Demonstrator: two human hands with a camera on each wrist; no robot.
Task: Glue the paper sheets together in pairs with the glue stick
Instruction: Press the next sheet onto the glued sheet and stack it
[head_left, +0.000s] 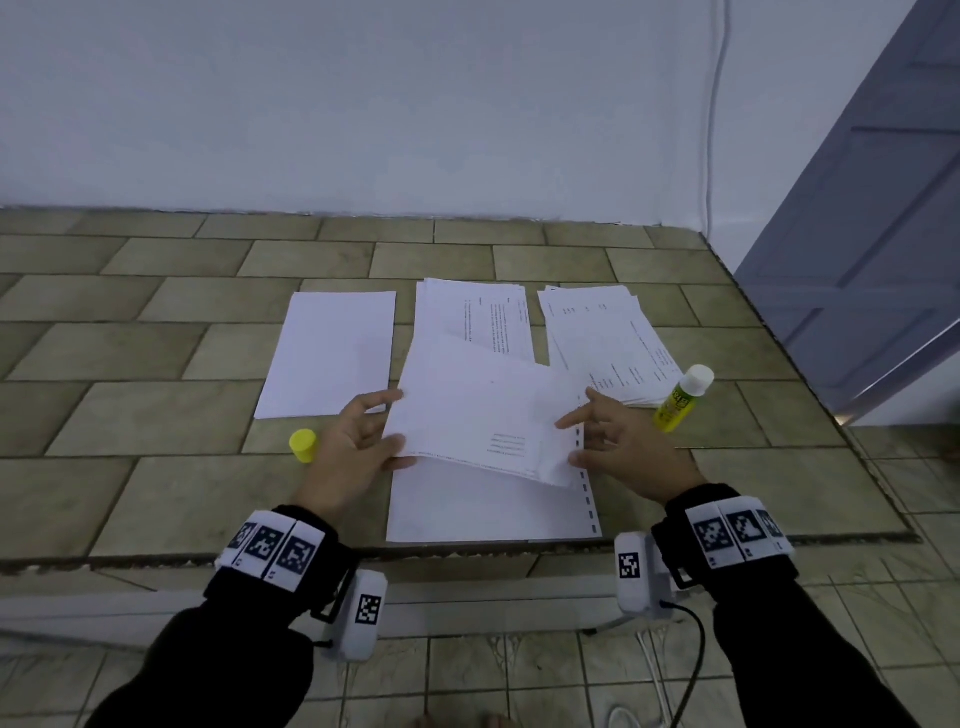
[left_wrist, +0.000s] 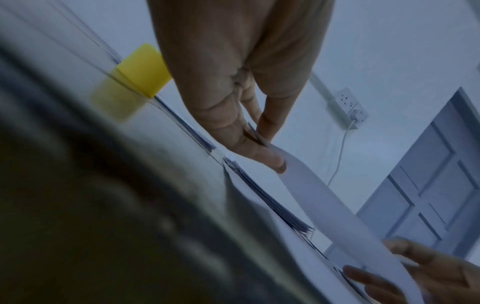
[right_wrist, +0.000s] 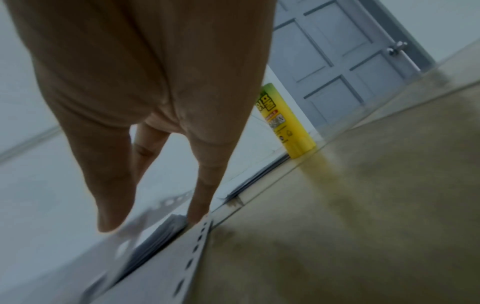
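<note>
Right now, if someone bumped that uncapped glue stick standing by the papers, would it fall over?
Probably. The glue stick stands tall and narrow on the tiled counter, so a knock would likely tip it. Being round, it might then roll. Its yellow cap is off, so glue could smear.

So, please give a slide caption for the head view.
Both hands, left hand and right hand, lower a white paper sheet onto another; uncapped yellow glue stick stands aside.
</note>
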